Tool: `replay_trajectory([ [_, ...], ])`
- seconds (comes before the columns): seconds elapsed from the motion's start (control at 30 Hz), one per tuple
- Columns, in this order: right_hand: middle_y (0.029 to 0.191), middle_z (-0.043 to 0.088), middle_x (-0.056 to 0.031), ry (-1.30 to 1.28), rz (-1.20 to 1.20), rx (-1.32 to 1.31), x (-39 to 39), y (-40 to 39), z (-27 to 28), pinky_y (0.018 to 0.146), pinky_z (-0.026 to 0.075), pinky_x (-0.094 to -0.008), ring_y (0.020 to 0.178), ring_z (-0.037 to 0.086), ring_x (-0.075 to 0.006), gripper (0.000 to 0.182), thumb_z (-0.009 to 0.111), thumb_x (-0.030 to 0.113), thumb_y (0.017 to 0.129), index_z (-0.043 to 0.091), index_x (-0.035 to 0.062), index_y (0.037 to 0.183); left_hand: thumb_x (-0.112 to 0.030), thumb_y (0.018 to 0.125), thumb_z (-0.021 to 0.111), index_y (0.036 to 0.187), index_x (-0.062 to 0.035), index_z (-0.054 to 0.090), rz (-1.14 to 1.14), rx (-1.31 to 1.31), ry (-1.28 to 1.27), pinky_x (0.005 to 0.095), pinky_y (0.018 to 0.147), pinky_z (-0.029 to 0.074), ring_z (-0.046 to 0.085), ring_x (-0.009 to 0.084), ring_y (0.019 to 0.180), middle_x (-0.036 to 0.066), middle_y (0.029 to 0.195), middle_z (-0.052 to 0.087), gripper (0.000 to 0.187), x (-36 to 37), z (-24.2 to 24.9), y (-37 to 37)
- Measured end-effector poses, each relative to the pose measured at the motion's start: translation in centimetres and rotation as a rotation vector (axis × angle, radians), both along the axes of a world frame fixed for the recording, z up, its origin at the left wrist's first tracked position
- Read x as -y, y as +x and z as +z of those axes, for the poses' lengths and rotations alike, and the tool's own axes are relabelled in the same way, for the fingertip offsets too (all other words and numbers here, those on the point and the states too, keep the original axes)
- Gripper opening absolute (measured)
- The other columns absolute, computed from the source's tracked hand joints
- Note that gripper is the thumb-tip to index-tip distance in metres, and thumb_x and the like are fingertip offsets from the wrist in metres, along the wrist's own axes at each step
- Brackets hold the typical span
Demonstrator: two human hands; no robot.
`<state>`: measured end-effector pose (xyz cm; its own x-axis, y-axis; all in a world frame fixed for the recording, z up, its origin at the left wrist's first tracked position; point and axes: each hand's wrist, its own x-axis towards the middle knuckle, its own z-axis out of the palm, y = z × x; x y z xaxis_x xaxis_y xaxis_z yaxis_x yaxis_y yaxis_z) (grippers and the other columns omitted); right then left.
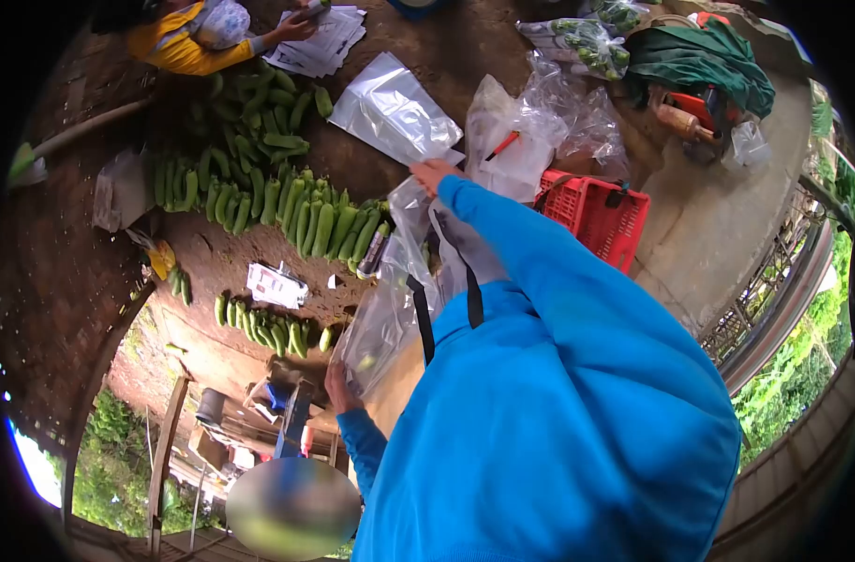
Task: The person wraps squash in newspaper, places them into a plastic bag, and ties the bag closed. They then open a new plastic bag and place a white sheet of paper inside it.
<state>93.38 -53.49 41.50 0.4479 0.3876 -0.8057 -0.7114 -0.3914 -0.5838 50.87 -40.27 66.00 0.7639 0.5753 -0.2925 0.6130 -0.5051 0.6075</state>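
Note:
My left hand [338, 386] grips the lower end of a long clear plastic bag [390, 309] held in front of my blue jacket. A few small green pieces lie in its bottom. My right hand [434, 174] is stretched forward, fingers closed on the bag's upper edge. It is right beside a flat empty clear bag [390, 112] on the floor. Rows of green elongated vegetables [301, 220] lie on the floor just left of the bag, with a smaller row [263, 328] closer to my left hand.
A person in a yellow jacket [179, 42] rests a hand on papers [324, 42] at the far side. A red crate [601, 215], crumpled clear bags with a red pen [504, 145], bagged greens [591, 42] and a green cloth [699, 56] lie right. A railing [783, 309] borders the right edge.

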Motion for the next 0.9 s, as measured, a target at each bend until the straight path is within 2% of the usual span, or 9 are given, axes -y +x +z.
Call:
replay_trajectory([
  [0.03,0.062,0.058,-0.0044,-0.062,0.097,0.083,-2.4,0.3,-0.2,0.044,0.041,-0.0305,0.049,0.053,-0.0139,0.042,0.061,0.048,0.078,0.063,0.0059,0.075,-0.018,0.087,0.052,0.114,-0.0027,0.055,-0.001,-0.012,-0.002,0.0353,0.089,0.045,0.054,0.0269,0.105,0.015,0.113,0.054,0.031,-0.6,0.5,1.5],
  [0.1,0.070,0.063,-0.0107,-0.064,0.224,0.248,-6.8,1.7,2.5,0.060,0.047,-0.0368,0.065,0.060,-0.0213,0.050,0.060,0.051,0.076,0.066,0.0022,0.083,-0.021,0.085,0.056,0.108,-0.0068,0.057,1.144,-0.316,-0.647,0.0352,0.086,0.047,0.059,0.0230,0.097,0.008,0.099,0.060,0.027,-2.0,1.9,5.1],
  [0.13,0.097,0.065,-0.0195,-0.049,0.349,0.180,-8.9,3.2,4.6,0.084,0.046,-0.0403,0.094,0.061,-0.0362,0.056,0.054,0.056,0.076,0.067,0.0031,0.090,-0.021,0.085,0.056,0.108,-0.0068,0.057,1.142,-0.330,-0.643,0.0352,0.086,0.047,0.059,0.0230,0.097,0.008,0.099,0.060,0.027,-2.1,2.1,6.0],
  [0.2,0.094,0.064,-0.0214,0.018,0.406,0.363,-12.9,3.4,5.2,0.080,0.047,-0.0421,0.092,0.061,-0.0371,0.055,0.053,0.056,0.077,0.068,0.0037,0.089,-0.025,0.085,0.055,0.104,-0.0101,0.059,1.497,-0.155,-0.786,0.0350,0.083,0.049,0.061,0.0202,0.090,0.004,0.093,0.064,0.024,-2.0,2.0,7.7],
  [0.43,0.080,0.066,-0.0171,0.264,0.359,0.396,-19.5,6.1,8.1,0.070,0.048,-0.0408,0.077,0.063,-0.0323,0.040,0.057,0.044,0.074,0.068,0.0053,0.078,-0.026,0.089,0.051,0.111,-0.0060,0.058,1.333,0.013,-1.155,0.0370,0.090,0.045,0.056,0.0217,0.105,0.006,0.111,0.060,0.031,-0.4,-2.5,10.7],
  [0.47,0.080,0.066,-0.0173,0.238,0.364,0.429,-19.5,6.7,8.2,0.071,0.048,-0.0412,0.078,0.063,-0.0331,0.039,0.058,0.043,0.073,0.069,0.0056,0.078,-0.024,0.090,0.050,0.114,-0.0041,0.056,0.920,-0.027,-1.069,0.0354,0.091,0.046,0.056,0.0220,0.104,0.007,0.109,0.060,0.032,-0.3,-4.8,9.6],
  [0.5,0.080,0.066,-0.0175,0.212,0.370,0.463,-19.4,7.2,7.7,0.072,0.048,-0.0416,0.080,0.063,-0.0340,0.038,0.058,0.042,0.073,0.069,0.0060,0.077,-0.019,0.090,0.047,0.105,-0.0046,0.059,1.280,0.062,-1.243,0.0324,0.083,0.049,0.060,0.0164,0.092,0.004,0.101,0.062,0.024,0.0,-5.6,12.0],
  [0.73,0.061,0.060,-0.0125,0.056,0.054,0.644,-16.8,8.8,-0.3,0.058,0.047,-0.0356,0.056,0.058,-0.0208,0.036,0.060,0.038,0.074,0.065,0.0018,0.074,-0.025,0.088,0.056,0.100,-0.0100,0.056,1.086,-0.014,-1.367,0.0306,0.075,0.047,0.057,0.0156,0.085,0.001,0.092,0.060,0.019,2.4,-21.0,14.5],
  [0.9,0.074,0.064,-0.0200,-0.011,-0.014,0.611,-13.3,10.4,-8.1,0.070,0.049,-0.0395,0.071,0.061,-0.0354,0.038,0.060,0.039,0.069,0.065,0.0016,0.074,-0.026,0.088,0.055,0.090,-0.0123,0.054,0.998,-0.067,-1.703,0.0322,0.064,0.048,0.056,0.0165,0.070,0.002,0.080,0.058,0.014,3.7,-29.1,19.4],
])
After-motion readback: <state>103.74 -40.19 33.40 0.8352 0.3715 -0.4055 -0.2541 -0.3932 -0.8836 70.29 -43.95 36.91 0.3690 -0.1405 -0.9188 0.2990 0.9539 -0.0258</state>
